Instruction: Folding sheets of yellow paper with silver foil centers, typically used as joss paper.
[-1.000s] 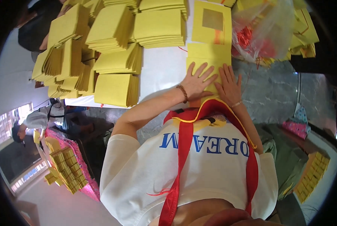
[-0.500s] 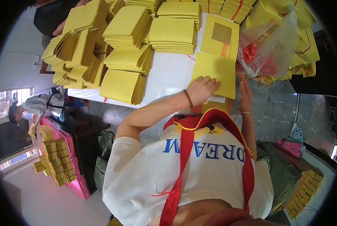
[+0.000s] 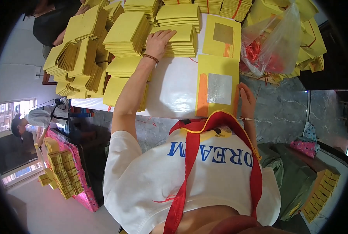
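My left hand [image 3: 157, 45] reaches across to a stack of folded yellow paper sheets [image 3: 180, 42]. Its fingers lie stretched over the top of the stack at the left end; the thumb is not clear to see. My right hand [image 3: 247, 98] is at the right edge of a flat yellow sheet [image 3: 202, 64] in front of me, fingers slightly bent and nothing seen in them. That sheet carries a silver square [image 3: 219, 89] and an orange strip [image 3: 202, 94]. Beyond it lies another yellow sheet [image 3: 209, 38] with a duller square.
Folded yellow stacks [image 3: 123, 33] crowd the white table [image 3: 172, 87] at the left and back. A clear plastic bag [image 3: 277, 43] with red bits stands at the right. One person [image 3: 51, 27] sits at far left; another [image 3: 45, 115] works by a pink-covered table [image 3: 84, 187].
My left hand has moved from the near sheet left and away onto the stack. The yellow flap over the silver square is gone from there. My right hand has come slightly lower.
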The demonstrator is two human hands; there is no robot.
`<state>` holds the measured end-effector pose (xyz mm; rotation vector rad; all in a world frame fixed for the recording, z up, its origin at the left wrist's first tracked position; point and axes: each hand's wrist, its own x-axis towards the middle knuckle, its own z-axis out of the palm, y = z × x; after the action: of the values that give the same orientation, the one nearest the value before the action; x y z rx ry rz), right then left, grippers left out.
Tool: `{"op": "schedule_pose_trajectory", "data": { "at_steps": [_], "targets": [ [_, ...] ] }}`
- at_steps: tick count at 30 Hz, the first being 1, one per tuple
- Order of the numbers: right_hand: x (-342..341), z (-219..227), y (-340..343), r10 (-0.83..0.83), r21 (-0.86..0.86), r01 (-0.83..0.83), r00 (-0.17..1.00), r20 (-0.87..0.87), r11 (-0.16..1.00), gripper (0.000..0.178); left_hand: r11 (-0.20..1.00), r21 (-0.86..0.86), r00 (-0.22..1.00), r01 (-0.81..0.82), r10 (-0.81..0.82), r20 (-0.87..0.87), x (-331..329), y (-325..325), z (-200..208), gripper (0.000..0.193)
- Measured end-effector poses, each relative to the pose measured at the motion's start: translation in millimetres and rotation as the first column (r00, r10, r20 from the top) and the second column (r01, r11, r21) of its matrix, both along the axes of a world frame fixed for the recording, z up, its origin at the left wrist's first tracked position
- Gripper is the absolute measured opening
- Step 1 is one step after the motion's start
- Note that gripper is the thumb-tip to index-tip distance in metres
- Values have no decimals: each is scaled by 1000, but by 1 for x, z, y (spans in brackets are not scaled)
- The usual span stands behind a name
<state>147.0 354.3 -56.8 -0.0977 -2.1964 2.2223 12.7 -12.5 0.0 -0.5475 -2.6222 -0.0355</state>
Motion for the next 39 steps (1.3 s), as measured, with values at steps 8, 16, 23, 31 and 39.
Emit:
{"op": "schedule_pose_trajectory", "data": {
  "at_steps": [8, 16, 23, 31, 39],
  "targets": [
    [5, -11, 2, -22, -66, 24, 999, 30, 998, 27, 999, 9, 987, 48, -49, 150, -8, -1, -11, 54],
    [9, -8, -3, -25, -28, 27, 998, 50, 999, 27, 996, 61, 944, 68, -84, 320, -12, -10, -14, 50],
    [11, -15, -6, -43, -19, 43, 999, 30, 999, 27, 997, -49, 942, 65, -45, 334, -11, -2, -6, 57],
    [14, -20, -8, -77, -85, 82, 995, 57, 993, 28, 958, -146, 960, 246, -220, 175, -16, 0, -10, 45],
    [14, -28, -8, -90, -68, 89, 996, -1, 994, 26, 953, -134, 954, 270, -246, 172, -9, 13, 4, 40]
  ]
}}
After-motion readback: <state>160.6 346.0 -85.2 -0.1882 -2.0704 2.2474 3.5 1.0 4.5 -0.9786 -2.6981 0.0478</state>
